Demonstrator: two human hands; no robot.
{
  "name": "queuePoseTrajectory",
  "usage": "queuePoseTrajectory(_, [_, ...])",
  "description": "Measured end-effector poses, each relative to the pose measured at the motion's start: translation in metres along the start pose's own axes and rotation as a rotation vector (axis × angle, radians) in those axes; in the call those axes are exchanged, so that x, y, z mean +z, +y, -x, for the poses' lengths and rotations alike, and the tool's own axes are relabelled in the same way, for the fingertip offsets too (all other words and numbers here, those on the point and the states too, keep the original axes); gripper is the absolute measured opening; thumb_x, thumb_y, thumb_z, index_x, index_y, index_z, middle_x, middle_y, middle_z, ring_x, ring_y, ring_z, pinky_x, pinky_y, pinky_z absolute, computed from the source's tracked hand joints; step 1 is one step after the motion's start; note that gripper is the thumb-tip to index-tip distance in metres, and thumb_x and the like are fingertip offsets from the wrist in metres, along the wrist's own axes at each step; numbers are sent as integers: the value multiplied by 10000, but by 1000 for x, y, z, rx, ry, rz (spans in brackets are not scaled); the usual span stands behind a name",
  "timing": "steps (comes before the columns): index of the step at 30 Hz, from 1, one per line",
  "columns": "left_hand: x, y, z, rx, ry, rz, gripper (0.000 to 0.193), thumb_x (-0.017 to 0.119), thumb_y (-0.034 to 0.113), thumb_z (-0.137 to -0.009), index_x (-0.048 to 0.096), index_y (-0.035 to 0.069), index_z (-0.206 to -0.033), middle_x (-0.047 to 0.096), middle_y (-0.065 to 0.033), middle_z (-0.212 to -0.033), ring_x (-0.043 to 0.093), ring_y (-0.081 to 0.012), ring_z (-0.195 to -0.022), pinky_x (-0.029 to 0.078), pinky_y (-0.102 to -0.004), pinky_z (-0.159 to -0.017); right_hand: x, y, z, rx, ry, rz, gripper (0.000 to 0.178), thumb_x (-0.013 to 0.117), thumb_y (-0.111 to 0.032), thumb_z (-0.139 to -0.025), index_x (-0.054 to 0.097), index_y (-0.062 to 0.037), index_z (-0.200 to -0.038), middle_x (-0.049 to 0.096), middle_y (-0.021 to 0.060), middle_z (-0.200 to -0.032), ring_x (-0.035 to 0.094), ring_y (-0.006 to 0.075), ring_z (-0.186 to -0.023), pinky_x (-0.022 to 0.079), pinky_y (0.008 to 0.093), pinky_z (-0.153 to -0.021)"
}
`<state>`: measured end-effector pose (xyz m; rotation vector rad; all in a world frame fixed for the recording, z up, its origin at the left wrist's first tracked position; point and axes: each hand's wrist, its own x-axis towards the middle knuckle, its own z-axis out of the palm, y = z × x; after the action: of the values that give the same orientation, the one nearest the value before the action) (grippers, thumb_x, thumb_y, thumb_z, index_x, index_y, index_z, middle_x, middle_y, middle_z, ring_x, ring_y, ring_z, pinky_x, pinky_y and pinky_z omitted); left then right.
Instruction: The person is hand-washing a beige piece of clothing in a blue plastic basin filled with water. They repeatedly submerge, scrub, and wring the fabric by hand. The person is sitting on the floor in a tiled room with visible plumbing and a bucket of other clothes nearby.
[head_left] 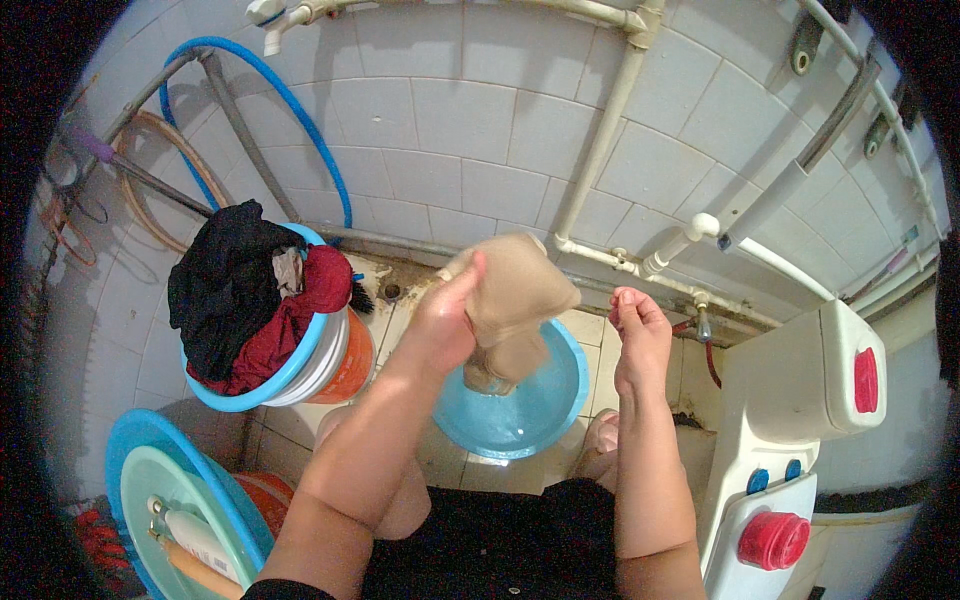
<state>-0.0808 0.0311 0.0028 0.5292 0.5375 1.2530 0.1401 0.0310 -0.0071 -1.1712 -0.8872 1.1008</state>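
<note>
In my left hand (445, 328) is a damp-looking beige piece of cloth (525, 285), gripped near its left side with the thumb on top. The cloth spreads up and to the right, and its lower part hangs down over a light blue basin (545, 425) on the floor. Whether it is a garment or a rag I cannot tell. A little water shows in the basin. To the right of the cloth and apart from it, my right hand (642, 340) is raised with its fingers curled and the thumb against the index finger. Nothing shows between them.
Left of the basin, a blue basin (250, 402) of black (235, 280) and dark red clothes (285, 335) sits on an orange-and-white bucket (345, 355). Nearer are stacked basins (140, 460) holding a bottle. A white appliance with red knobs (770, 390) stands right. Pipes (600, 140) run along the tiled wall.
</note>
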Motion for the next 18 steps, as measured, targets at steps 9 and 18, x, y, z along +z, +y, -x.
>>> queuePoseTrajectory(9, [-2, 19, 0, 65, -29, 85, 433, 380, 322, -931, 407, 3, -1223, 492, -128, -1212, 491, -249, -1112, 376, -391, -966, -1, -8, 0, 159, -63, 72, 96, 624, -140, -816, 616, -56, -862, 600, 16, -857, 515, 94, -813, 412, 258, -720])
queuePoseTrajectory(18, [-7, 13, -1, -3, -43, 103, 458, 359, 351, -933, 383, 22, -1252, 472, -128, -1240, 474, -261, -1134, 375, -417, -965, 25, 1, 23, -306, -390, 517, 467, 732, -239, -709, 454, -59, -1039, 496, 64, -1006, 464, 172, -958, 372, 307, -872])
